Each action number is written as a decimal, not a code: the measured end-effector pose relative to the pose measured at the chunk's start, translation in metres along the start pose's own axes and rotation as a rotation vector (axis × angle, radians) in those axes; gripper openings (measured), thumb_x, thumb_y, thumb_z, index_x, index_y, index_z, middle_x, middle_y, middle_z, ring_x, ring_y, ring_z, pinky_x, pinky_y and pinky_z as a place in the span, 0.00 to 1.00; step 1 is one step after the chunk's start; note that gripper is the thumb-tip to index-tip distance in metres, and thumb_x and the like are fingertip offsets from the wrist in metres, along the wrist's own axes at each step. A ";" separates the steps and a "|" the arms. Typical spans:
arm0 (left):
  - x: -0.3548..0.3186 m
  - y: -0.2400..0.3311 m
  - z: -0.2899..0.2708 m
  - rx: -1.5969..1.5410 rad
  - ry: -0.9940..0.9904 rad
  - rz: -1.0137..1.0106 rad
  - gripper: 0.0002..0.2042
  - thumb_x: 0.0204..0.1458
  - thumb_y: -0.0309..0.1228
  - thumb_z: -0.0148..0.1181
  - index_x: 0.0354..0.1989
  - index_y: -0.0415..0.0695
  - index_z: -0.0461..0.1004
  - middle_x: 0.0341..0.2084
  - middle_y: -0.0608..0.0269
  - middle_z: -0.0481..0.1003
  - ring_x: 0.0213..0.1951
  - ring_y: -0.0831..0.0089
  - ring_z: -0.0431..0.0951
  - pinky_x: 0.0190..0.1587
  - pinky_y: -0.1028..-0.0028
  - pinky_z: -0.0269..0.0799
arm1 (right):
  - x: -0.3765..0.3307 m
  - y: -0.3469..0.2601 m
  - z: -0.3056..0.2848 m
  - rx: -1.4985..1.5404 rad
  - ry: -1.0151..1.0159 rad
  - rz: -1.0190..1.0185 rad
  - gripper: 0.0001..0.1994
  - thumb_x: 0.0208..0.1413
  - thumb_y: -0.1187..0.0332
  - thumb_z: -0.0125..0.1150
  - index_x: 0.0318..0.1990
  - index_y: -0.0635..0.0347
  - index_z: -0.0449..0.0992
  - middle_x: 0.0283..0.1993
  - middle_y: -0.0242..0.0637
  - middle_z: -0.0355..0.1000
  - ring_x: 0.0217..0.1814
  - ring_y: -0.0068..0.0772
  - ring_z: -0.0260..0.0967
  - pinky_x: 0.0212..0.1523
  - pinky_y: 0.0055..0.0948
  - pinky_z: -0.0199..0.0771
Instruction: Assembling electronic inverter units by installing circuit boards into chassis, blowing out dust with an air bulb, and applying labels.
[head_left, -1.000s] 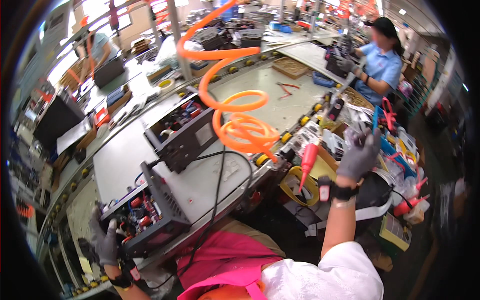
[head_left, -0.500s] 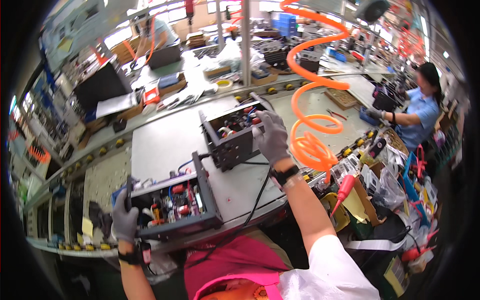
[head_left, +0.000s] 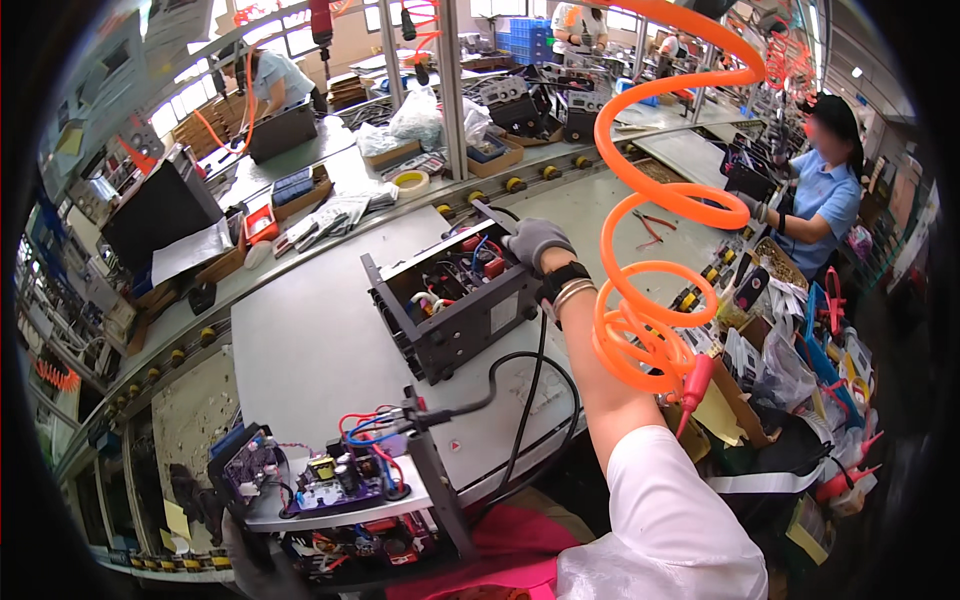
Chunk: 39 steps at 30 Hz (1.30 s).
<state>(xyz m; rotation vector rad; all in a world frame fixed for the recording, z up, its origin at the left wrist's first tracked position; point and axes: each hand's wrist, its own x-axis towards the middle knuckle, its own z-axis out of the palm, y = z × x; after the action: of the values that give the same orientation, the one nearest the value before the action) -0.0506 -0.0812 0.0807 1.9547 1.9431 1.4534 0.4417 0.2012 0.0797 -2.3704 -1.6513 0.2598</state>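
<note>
Seen from above: right hand (head_left: 533, 240), grey-gloved, gripping the far right corner of an open black electronics chassis (head_left: 452, 300) resting mid-tabletop (head_left: 300, 340). Nearer than the chassis, a second open unit (head_left: 340, 480) with exposed circuit boards. Left hand (head_left: 200, 497) dark-gloved at that unit's left edge, grip unclear. Right of the chassis, a coiled orange air hose (head_left: 650, 300).

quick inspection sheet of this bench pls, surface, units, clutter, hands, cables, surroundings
surface: grey bench top, bare in the middle
job's things: open black unit mid-bench; second open unit at near edge, circuit boards exposed
clutter: tape roll, pliers, small boxes along the far rail
hands: gloved right hand on the mid-bench unit's far corner; gloved left hand at the near unit's left end, grip unclear
cables: black cord looping off the edge; orange coiled hose overhead
surroundings: other workers at neighbouring benches
</note>
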 end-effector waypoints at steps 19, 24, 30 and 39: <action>-0.025 -0.099 0.020 -0.337 -0.135 -0.004 0.32 0.58 0.46 0.47 0.64 0.38 0.50 0.62 0.52 0.58 0.59 0.60 0.63 0.60 0.59 0.61 | -0.137 -0.093 0.094 0.710 0.731 -0.215 0.23 0.50 0.74 0.55 0.56 0.64 0.64 0.45 0.53 0.67 0.48 0.56 0.65 0.50 0.42 0.67; -0.046 -0.093 0.024 -0.316 -0.262 -0.007 0.31 0.58 0.44 0.48 0.64 0.37 0.50 0.61 0.50 0.59 0.59 0.60 0.64 0.60 0.58 0.61 | -0.173 -0.111 0.139 0.768 0.636 -0.476 0.30 0.50 0.75 0.55 0.62 0.63 0.56 0.51 0.55 0.61 0.51 0.58 0.61 0.52 0.44 0.65; -0.074 -0.112 0.019 -0.311 -0.443 0.015 0.30 0.58 0.42 0.48 0.63 0.37 0.50 0.60 0.48 0.59 0.58 0.59 0.64 0.59 0.58 0.61 | -0.184 -0.071 0.158 0.426 -0.036 -0.541 0.22 0.51 0.70 0.53 0.55 0.63 0.64 0.48 0.54 0.68 0.50 0.54 0.67 0.51 0.43 0.67; -0.101 -0.164 0.003 -0.282 -0.675 -0.012 0.29 0.58 0.39 0.49 0.63 0.36 0.50 0.59 0.46 0.60 0.57 0.58 0.65 0.59 0.57 0.62 | -0.328 -0.036 0.037 1.000 0.373 -1.082 0.17 0.63 0.54 0.47 0.43 0.57 0.76 0.47 0.41 0.73 0.43 0.38 0.73 0.42 0.34 0.73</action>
<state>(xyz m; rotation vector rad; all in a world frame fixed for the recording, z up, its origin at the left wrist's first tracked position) -0.1539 -0.1231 -0.0767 1.9424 1.3686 0.8317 0.2862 -0.0909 0.0577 -0.6310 -1.7355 0.2897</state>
